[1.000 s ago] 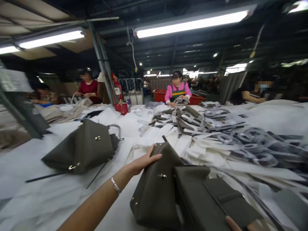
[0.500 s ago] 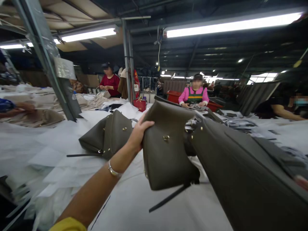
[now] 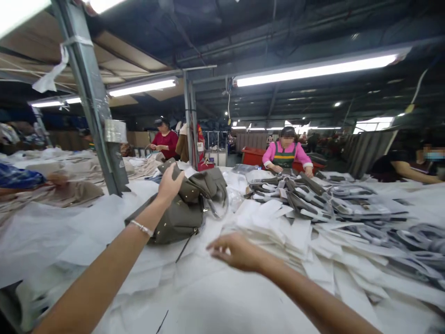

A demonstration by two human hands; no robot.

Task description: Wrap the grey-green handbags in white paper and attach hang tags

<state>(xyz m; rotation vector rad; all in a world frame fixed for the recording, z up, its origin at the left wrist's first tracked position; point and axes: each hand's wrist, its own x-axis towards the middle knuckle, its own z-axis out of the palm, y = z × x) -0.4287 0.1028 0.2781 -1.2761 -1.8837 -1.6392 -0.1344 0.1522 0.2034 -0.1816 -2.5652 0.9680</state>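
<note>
Closest in, the right hand (image 3: 236, 250) is empty now, fingers loose and spread, hanging palm-down just over the white-covered table (image 3: 222, 306), at the edge of the fanned stack of white sheets (image 3: 281, 227). Half a second ago that side was filled by a big olive bag held close to the camera, and it has gone from that hand. Further out, the left arm with its bracelet (image 3: 142, 227) stretches forward. The left hand (image 3: 170, 183) had a bag lifted clear of the table and now lies cupped over the top of the olive handbags (image 3: 184, 208). They sit heaped together on the table just beyond the sheets, one slumped over another, straps trailing. Whether those fingers are clamping or only resting on the top edge I cannot tell. So the bags are down in one heap, left of centre and near the steel post (image 3: 100, 139). To the right of them spreads a heap of grey straps (image 3: 313, 195). At the far side a person in pink (image 3: 285, 155) and a person in red (image 3: 167, 141) work at their own piles.
</note>
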